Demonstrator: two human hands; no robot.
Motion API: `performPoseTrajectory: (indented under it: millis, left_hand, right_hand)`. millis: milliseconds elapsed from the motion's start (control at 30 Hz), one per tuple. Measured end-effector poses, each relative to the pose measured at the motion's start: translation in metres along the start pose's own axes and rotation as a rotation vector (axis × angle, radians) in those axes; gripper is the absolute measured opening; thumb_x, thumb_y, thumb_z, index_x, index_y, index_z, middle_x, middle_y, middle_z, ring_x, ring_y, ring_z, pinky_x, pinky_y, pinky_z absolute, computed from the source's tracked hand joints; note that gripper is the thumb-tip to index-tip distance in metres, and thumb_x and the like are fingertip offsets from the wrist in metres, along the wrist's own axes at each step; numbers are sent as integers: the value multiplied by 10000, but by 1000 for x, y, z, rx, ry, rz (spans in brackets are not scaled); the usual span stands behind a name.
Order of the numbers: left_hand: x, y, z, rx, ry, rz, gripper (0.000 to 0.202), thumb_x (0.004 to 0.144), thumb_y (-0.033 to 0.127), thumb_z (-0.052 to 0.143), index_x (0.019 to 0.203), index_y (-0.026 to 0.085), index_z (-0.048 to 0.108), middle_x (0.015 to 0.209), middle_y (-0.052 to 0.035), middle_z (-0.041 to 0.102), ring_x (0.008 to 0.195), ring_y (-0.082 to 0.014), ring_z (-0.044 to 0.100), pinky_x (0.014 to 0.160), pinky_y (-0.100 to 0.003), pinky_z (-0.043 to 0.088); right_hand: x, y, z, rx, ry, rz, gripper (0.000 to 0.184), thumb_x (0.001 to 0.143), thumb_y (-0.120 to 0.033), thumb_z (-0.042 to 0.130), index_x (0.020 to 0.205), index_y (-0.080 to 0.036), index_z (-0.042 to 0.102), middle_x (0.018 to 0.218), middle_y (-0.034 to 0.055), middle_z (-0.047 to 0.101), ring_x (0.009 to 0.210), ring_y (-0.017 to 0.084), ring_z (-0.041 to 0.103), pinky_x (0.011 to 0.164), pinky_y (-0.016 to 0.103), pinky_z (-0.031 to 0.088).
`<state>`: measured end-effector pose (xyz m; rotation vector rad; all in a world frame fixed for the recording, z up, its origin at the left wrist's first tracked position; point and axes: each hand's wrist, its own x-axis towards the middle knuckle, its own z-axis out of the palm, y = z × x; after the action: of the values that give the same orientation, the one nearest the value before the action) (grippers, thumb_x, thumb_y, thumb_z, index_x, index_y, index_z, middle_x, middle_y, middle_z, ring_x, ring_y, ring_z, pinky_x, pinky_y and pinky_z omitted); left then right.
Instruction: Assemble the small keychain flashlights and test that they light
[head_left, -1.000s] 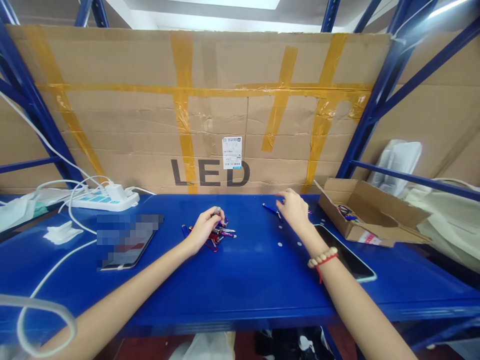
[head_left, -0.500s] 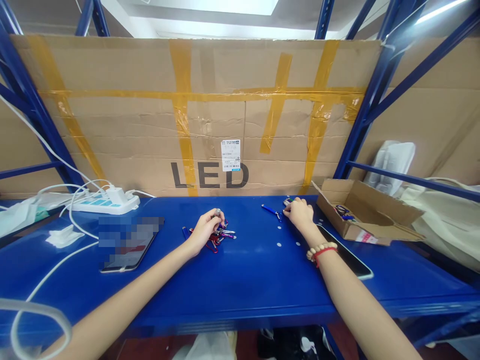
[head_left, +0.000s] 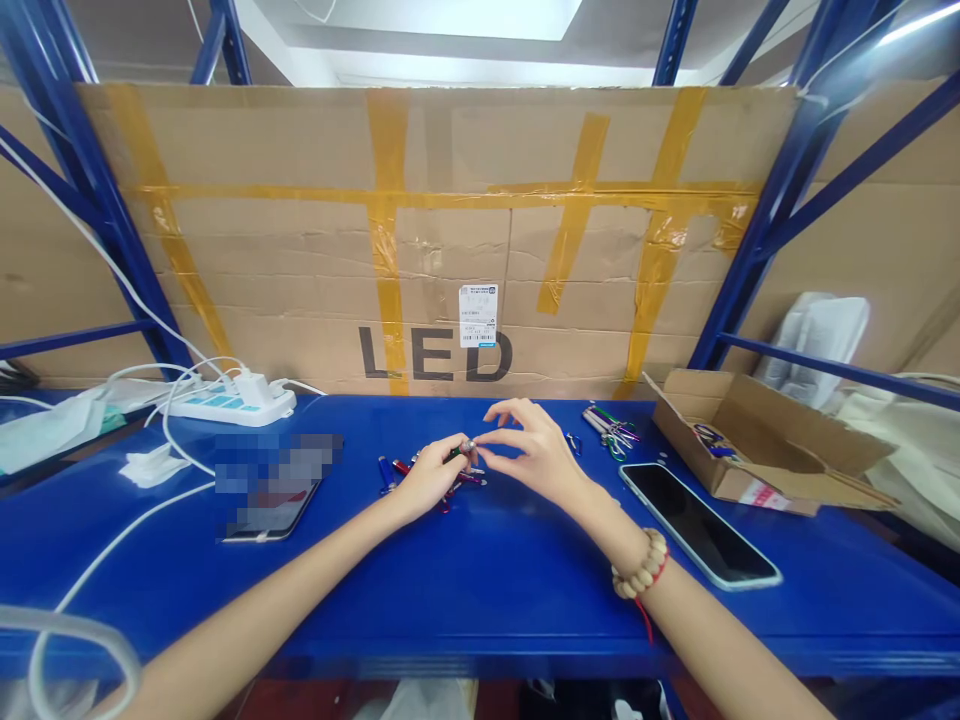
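Near the middle of the blue shelf, my left hand (head_left: 433, 478) is closed around a small keychain flashlight (head_left: 469, 446) with a green body and a silver end. My right hand (head_left: 536, 450) meets it from the right, thumb and a fingertip pinching at the silver end, the other fingers raised. Most of the flashlight is hidden in my fingers. Beneath and beside my left hand lies a pile of red, purple and blue keychain pieces (head_left: 387, 472). Behind my right hand, a small blue piece with a clip (head_left: 574, 443) is partly covered. Further right lies a bunch of silver, green and purple keychain flashlights (head_left: 611, 430).
An open cardboard box (head_left: 780, 440) with small items stands at the right. A phone (head_left: 701, 525) lies before it, another dark phone (head_left: 277, 500) at the left. A power strip (head_left: 225, 402) with white cables (head_left: 112, 535) occupies the left side. Taped cardboard (head_left: 435, 250) stands behind.
My right hand has moved left from the flashlights near the box to meet my left hand. My left hand has lifted slightly off the pile, and the view has shifted a little.
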<state>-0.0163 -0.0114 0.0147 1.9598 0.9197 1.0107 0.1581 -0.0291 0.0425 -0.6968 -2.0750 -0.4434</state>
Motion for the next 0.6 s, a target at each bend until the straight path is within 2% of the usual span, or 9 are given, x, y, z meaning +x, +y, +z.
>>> performPoseTrajectory:
  millis: [100,200,333,433,600]
  left_hand:
    - [-1,2,1,-16,-20,-21,88,703,188,415,640,175,474,653,15,517,655,-137,478,652,-250,383]
    - [-2,5,3,-47,-45,-43,83,712,194,423,668,176,491,640,15,509,651,-136,478,624,-239,389]
    - [-3,6,4,-68,-25,-71,116,738,217,413,666,171,491,601,16,497,583,-120,446,546,-222,360]
    - [-1,3,3,-78,-6,-108,130,739,218,409,640,168,477,586,20,495,528,-105,420,504,-218,335]
    - [3,-3,1,-66,17,-100,91,704,202,424,637,173,478,595,21,508,592,-123,454,574,-232,356]
  right_hand:
    - [-4,4,1,-86,-73,-47,152,833,-292,570,782,-219,694,941,51,609,785,135,520,670,276,378]
    - [-6,8,1,-165,-82,-67,180,848,-308,554,775,-210,686,948,51,613,791,136,517,666,274,363]
    - [-5,3,3,-280,-112,-121,199,859,-268,539,719,-203,665,945,39,623,786,144,509,649,286,330]
    - [-5,0,8,-319,-145,-108,204,867,-254,525,720,-199,656,960,44,618,792,149,504,642,295,309]
    - [-9,1,14,-269,-174,-59,155,865,-264,525,826,-210,665,1000,42,601,779,135,508,641,281,316]
